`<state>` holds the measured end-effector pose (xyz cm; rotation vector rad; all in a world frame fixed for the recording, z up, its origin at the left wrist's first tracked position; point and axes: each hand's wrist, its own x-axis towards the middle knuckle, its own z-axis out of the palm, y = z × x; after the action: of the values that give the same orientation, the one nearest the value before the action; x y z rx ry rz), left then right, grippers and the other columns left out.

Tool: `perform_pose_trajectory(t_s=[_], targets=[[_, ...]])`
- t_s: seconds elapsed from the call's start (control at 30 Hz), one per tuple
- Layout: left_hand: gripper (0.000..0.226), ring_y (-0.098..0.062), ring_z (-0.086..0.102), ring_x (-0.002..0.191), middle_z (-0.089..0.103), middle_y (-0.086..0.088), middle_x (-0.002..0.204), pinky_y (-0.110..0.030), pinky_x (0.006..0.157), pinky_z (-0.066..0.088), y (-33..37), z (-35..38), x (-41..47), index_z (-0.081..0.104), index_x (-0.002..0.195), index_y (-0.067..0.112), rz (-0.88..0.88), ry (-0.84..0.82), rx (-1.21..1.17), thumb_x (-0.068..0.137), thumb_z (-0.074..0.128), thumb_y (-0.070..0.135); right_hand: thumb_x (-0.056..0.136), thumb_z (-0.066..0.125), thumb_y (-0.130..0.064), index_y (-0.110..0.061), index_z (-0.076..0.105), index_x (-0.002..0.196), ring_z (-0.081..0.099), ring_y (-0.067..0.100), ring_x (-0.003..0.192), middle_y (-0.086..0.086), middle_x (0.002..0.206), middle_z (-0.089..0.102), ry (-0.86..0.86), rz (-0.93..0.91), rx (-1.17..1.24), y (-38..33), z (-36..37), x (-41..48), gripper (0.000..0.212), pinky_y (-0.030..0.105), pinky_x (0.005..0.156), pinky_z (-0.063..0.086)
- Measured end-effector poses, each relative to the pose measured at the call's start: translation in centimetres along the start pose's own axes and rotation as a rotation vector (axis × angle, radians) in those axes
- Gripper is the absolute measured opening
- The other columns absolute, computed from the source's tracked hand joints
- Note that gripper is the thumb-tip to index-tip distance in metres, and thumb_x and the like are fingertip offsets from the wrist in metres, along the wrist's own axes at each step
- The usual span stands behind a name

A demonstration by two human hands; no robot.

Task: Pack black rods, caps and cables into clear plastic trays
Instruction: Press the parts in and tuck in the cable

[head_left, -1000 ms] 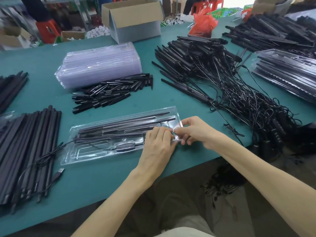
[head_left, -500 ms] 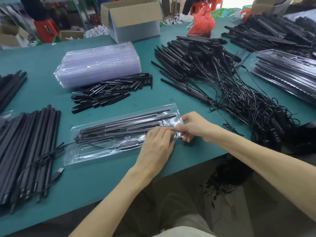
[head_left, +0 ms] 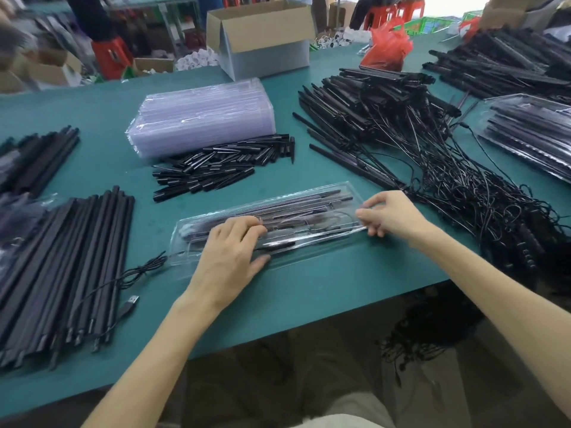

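A clear plastic tray (head_left: 309,254) lies on the green table in front of me, with several black rods (head_left: 302,208) and a cable inside it. My left hand (head_left: 228,261) rests on the tray's middle-left part, its fingertips pressing down on the plastic. At the tray's right end, my right hand (head_left: 389,216) pinches the edge between thumb and fingers. A black cable (head_left: 139,270) trails out of the tray's left end to a USB plug (head_left: 131,304).
Loose black caps (head_left: 222,168) are heaped behind the tray, in front of a stack of empty trays (head_left: 200,118). Bare rods (head_left: 61,267) lie left; cabled rods in a tangle (head_left: 432,168) lie right. Filled trays (head_left: 531,137) sit far right, a cardboard box (head_left: 259,35) behind.
My left hand has slid left along the tray, from its right end to its middle-left part. My right hand stays at the tray's right end.
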<state>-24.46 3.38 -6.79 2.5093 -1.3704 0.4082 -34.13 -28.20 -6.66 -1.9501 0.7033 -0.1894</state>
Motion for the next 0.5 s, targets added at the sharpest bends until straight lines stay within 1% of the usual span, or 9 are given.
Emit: perform_pose_trajectory(t_s=[0.07,0.1,0.17,0.23,0.3,0.33,0.4,0.47,0.5], targets=[[0.041,-0.030,0.061,0.112,0.064,-0.008,0.118,-0.046,0.092,0.051,-0.2,0.3,-0.6,0.067,0.119,0.007,0.019,0.038,0.045,0.082,0.081,0.016,0.092,0.069,-0.019,-0.004,0.062,0.100,0.064,0.009,0.053,-0.005,0.062,0.071,0.067,-0.057,-0.182,-0.3,0.7,-0.4,0.019,0.013,0.050,0.044],[0.039,-0.031,0.062,0.109,0.065,-0.009,0.116,-0.047,0.089,0.052,-0.1,0.5,-0.8,0.068,0.119,0.005,0.031,0.053,0.065,0.082,0.079,0.011,0.095,0.065,-0.023,-0.005,0.061,0.103,0.067,0.011,0.067,-0.005,0.071,0.073,0.105,-0.079,-0.304,-0.5,1.2,-0.7,0.020,0.016,0.059,0.046],[0.035,-0.032,0.063,0.105,0.067,-0.011,0.113,-0.047,0.085,0.054,0.0,1.0,-1.0,0.069,0.117,0.003,0.041,0.089,0.096,0.083,0.075,0.005,0.101,0.054,-0.023,-0.003,0.056,0.109,0.061,0.028,0.094,0.009,0.097,0.061,0.183,-0.136,-0.650,-1.1,2.5,-1.7,0.021,0.031,0.072,0.041],[0.031,-0.032,0.063,0.102,0.068,-0.010,0.110,-0.046,0.084,0.054,0.3,1.3,-0.9,0.069,0.114,0.003,0.031,0.125,0.116,0.083,0.071,0.003,0.100,0.053,-0.016,0.000,0.055,0.111,0.050,0.033,0.102,0.015,0.109,0.050,0.304,-0.264,-0.939,-1.6,3.7,-2.9,0.019,0.036,0.077,0.036],[0.029,-0.031,0.062,0.101,0.068,-0.009,0.107,-0.044,0.083,0.053,0.5,1.5,-0.7,0.069,0.111,0.005,0.021,0.140,0.134,0.082,0.067,0.003,0.095,0.059,-0.010,-0.002,0.061,0.116,0.047,0.033,0.109,0.016,0.119,0.052,0.374,-0.486,-0.963,-2.2,4.7,-4.2,0.023,0.041,0.088,0.036],[0.029,-0.031,0.062,0.100,0.067,-0.009,0.106,-0.043,0.083,0.052,0.6,1.5,-0.6,0.068,0.110,0.006,0.015,0.145,0.140,0.082,0.065,0.004,0.095,0.061,-0.011,-0.005,0.063,0.119,0.047,0.031,0.113,0.013,0.122,0.054,0.321,-0.616,-0.899,-2.5,5.3,-4.8,0.025,0.041,0.092,0.035],[0.027,-0.030,0.061,0.098,0.066,-0.008,0.104,-0.042,0.081,0.051,0.7,1.6,-0.3,0.068,0.109,0.007,-0.002,0.162,0.143,0.082,0.065,0.005,0.097,0.062,-0.023,-0.012,0.064,0.125,0.046,0.024,0.121,0.004,0.126,0.056,0.121,-0.818,-0.782,-2.9,6.6,-5.6,0.030,0.040,0.100,0.033],[0.022,-0.029,0.062,0.096,0.066,-0.007,0.101,-0.042,0.079,0.050,0.8,1.6,0.2,0.070,0.107,0.009,-0.005,0.174,0.140,0.085,0.066,0.007,0.095,0.063,-0.039,-0.016,0.060,0.130,0.045,0.019,0.126,-0.001,0.129,0.054,-0.020,-0.874,-0.803,-3.1,8.1,-5.9,0.042,0.039,0.105,0.033],[0.020,-0.029,0.062,0.095,0.066,-0.006,0.101,-0.043,0.079,0.051,0.9,1.6,0.4,0.070,0.106,0.009,0.000,0.175,0.133,0.087,0.066,0.008,0.093,0.065,-0.043,-0.015,0.059,0.131,0.046,0.020,0.126,-0.001,0.129,0.055,-0.043,-0.873,-0.831,-3.2,8.6,-5.7,0.047,0.039,0.105,0.035]])
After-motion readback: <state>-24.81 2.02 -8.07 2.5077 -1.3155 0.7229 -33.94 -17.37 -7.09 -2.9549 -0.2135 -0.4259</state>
